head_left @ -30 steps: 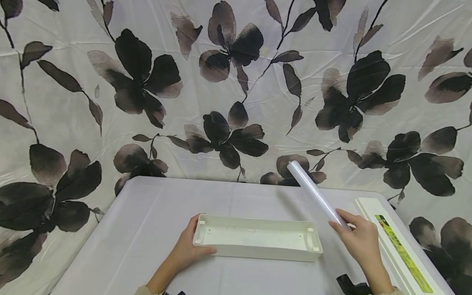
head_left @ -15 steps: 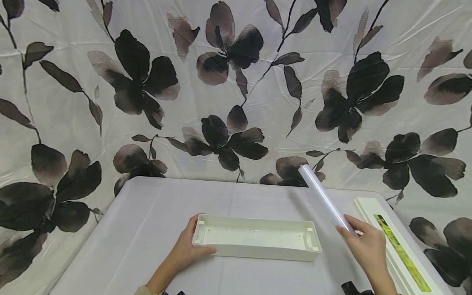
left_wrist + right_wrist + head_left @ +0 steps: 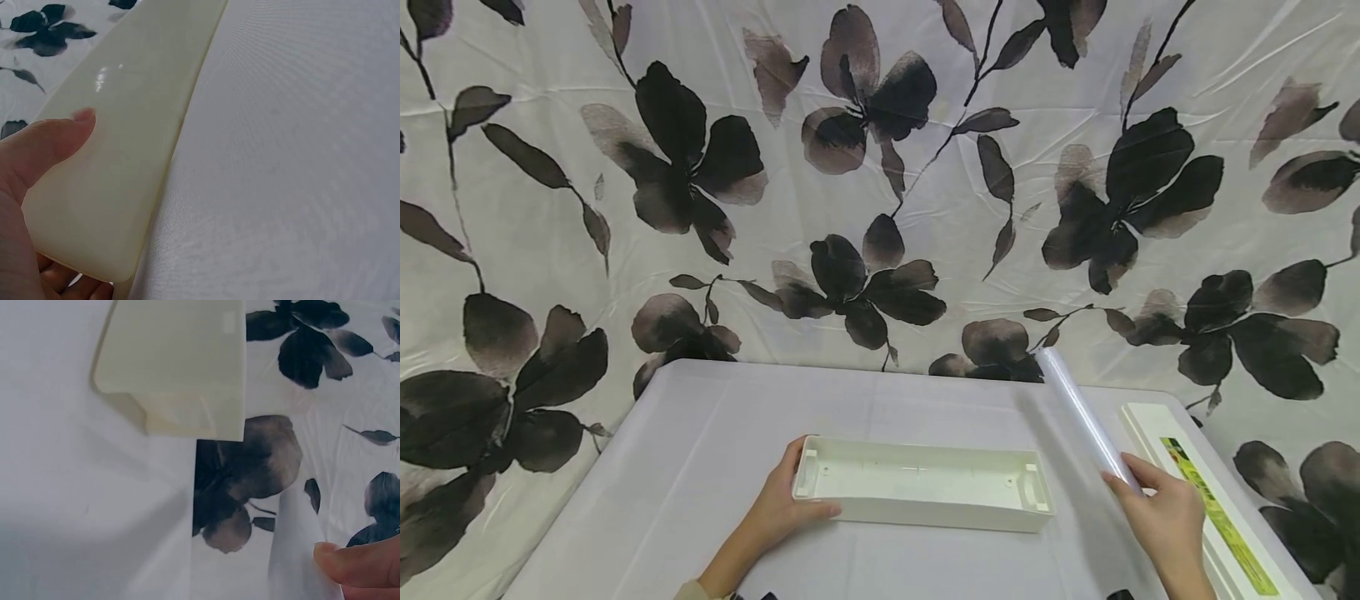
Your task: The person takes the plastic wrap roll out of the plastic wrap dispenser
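Note:
A long cream plastic box (image 3: 936,514), its top uncovered, sits on the white table in the head view. My left hand (image 3: 786,504) grips its left end, thumb along the front wall and fingers round the end. In the left wrist view, the thumb (image 3: 69,131) presses on the smooth box wall (image 3: 125,175). To the right of the box, my right hand (image 3: 1165,517) pinches the near end of a shiny, translucent roll of cling film (image 3: 1086,417). The roll tilts up and away over the table. The right wrist view shows it (image 3: 294,556) blurred, apart from the box's end.
At the table's right edge lies a long white cover (image 3: 1138,415) with a yellow-green label (image 3: 1221,521). A white cloth with dark flowers (image 3: 865,192) hangs behind the white tabletop (image 3: 730,408). A small black object (image 3: 1120,595) shows at the bottom edge.
My right hand has moved right and slightly nearer with the cling film roll, toward the white cover. My left hand and the box have stayed in place.

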{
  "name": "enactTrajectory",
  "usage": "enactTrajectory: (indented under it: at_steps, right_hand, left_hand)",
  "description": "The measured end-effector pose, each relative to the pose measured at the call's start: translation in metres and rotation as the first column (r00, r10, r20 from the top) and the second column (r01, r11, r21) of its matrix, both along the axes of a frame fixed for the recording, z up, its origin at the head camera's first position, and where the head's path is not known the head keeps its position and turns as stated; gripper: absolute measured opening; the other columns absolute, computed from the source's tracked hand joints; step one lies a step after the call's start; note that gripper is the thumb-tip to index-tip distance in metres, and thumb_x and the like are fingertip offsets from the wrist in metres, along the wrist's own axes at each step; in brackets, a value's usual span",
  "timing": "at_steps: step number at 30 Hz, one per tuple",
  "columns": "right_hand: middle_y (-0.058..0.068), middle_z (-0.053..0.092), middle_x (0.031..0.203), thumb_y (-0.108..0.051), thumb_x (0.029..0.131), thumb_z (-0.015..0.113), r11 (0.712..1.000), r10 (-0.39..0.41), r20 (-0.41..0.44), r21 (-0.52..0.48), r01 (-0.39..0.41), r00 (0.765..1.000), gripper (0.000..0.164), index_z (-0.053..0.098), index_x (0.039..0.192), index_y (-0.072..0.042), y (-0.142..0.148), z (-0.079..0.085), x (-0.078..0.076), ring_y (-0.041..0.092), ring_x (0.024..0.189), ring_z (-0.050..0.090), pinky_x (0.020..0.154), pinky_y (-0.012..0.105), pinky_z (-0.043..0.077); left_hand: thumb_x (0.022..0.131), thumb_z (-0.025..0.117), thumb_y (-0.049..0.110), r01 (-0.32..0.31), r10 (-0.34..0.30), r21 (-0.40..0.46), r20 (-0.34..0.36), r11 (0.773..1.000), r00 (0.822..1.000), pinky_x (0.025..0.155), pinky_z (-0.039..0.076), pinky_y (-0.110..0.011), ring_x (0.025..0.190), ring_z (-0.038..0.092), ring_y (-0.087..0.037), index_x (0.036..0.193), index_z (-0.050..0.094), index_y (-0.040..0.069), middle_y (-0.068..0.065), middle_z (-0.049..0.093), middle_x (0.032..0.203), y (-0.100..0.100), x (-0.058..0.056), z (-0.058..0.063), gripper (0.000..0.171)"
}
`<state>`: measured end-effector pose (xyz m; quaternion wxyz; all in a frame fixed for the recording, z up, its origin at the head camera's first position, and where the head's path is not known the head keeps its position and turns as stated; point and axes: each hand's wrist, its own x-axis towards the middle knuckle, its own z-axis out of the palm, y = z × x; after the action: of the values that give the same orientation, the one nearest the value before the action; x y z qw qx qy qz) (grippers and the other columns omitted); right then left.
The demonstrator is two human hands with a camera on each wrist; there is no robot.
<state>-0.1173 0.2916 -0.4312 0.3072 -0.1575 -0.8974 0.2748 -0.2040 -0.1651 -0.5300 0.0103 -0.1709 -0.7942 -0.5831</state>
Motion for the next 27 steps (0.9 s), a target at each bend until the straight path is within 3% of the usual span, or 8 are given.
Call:
enactTrajectory:
  at_steps: [11, 21, 24, 27]
  right_hand:
    - [0.024, 0.072, 0.084, -0.007, 0.071, 0.085, 0.999, -0.043, 0.062, -0.002, 0.043, 0.997, 0.039, 0.072, 0.104, 0.010, 0.011, -0.009, 0.010, 0.037, 0.077, 0.067, 0.062, 0.023, 0.035]
    - [0.028, 0.070, 0.091, -0.008, 0.074, 0.084, 0.995, -0.078, 0.167, -0.051, 0.087, 0.983, 0.043, 0.068, 0.109, 0.013, 0.015, -0.017, 0.016, 0.042, 0.084, 0.068, 0.056, 0.018, 0.036]
    - [0.026, 0.071, 0.090, -0.009, 0.074, 0.084, 0.994, -0.089, 0.178, -0.044, 0.099, 0.980, 0.043, 0.069, 0.109, 0.011, 0.015, -0.020, 0.018, 0.036, 0.079, 0.070, 0.057, 0.017, 0.036]
    - [0.025, 0.071, 0.091, -0.010, 0.075, 0.083, 0.994, -0.094, 0.183, -0.039, 0.103, 0.979, 0.042, 0.069, 0.108, 0.012, 0.015, -0.024, 0.019, 0.035, 0.076, 0.070, 0.059, 0.027, 0.043]
  left_hand:
    - [0.064, 0.093, 0.025, 0.007, -0.007, 0.004, 0.017, 1.000, 1.000, 0.101, 0.040, -0.049, 0.120, 0.054, -0.025, 0.147, 0.035, 0.012, -0.007, 0.056, 0.135, -0.002, 0.002, 0.003, 0.102]
    - [0.061, 0.094, 0.028, -0.024, 0.024, 0.001, 0.078, 1.000, 0.997, 0.103, 0.038, -0.054, 0.120, 0.054, -0.024, 0.149, 0.034, 0.012, -0.003, 0.056, 0.134, 0.000, 0.000, 0.004, 0.107]
    - [0.060, 0.094, 0.026, -0.020, 0.019, 0.011, 0.081, 1.000, 0.997, 0.102, 0.038, -0.054, 0.119, 0.055, -0.024, 0.149, 0.034, 0.011, -0.002, 0.056, 0.134, 0.000, -0.001, 0.004, 0.108]
    - [0.060, 0.094, 0.026, -0.014, 0.013, 0.014, 0.077, 1.000, 0.997, 0.101, 0.039, -0.053, 0.118, 0.055, -0.024, 0.149, 0.034, 0.011, -0.003, 0.056, 0.134, -0.001, -0.002, 0.004, 0.108]
